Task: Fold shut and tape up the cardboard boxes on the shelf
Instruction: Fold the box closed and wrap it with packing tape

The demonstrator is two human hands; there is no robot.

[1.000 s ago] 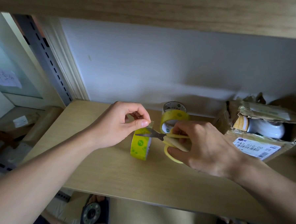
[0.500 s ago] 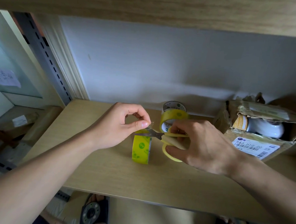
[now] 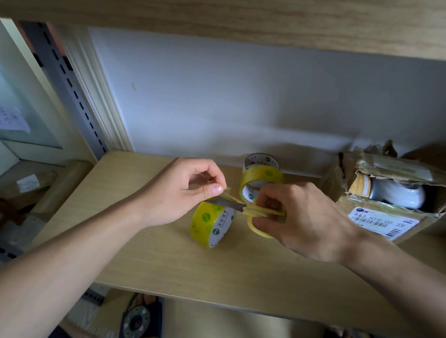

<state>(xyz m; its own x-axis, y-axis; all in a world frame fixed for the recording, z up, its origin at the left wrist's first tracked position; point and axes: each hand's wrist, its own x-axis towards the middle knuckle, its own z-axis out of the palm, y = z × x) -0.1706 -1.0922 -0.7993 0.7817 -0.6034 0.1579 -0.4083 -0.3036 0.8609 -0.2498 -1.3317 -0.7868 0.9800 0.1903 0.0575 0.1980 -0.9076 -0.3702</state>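
Here I see the left hand (image 3: pixel 179 192) at the middle of the view, its grip narrow, thumb and forefinger pinching the free end of a strip of clear tape (image 3: pixel 224 192) above the shelf (image 3: pixel 160 258). The strip runs down toward a yellow tape roll (image 3: pixel 212 226) that stands on its edge on the shelf, just at 5 o'clock from the pinching fingertips. The right hand (image 3: pixel 302 219), at 3 o'clock from the left, has its grip curled through the yellow handles of a pair of scissors (image 3: pixel 243 208); the grey blades point toward 9 o'clock and lie across the tape strip just under the left thumb. I cannot tell whether the blades are closed fully. At 12 o'clock from the scissors, two more tape rolls (image 3: pixel 261 178) stand one behind the other near the back wall. The cardboard box (image 3: pixel 384 216) sits at the right end of the shelf, at 3 o'clock from the hands and apart from them, its flaps ragged and open, a white rounded object (image 3: pixel 396 194) showing inside and a printed shipping label (image 3: pixel 383 222) on its near flap.
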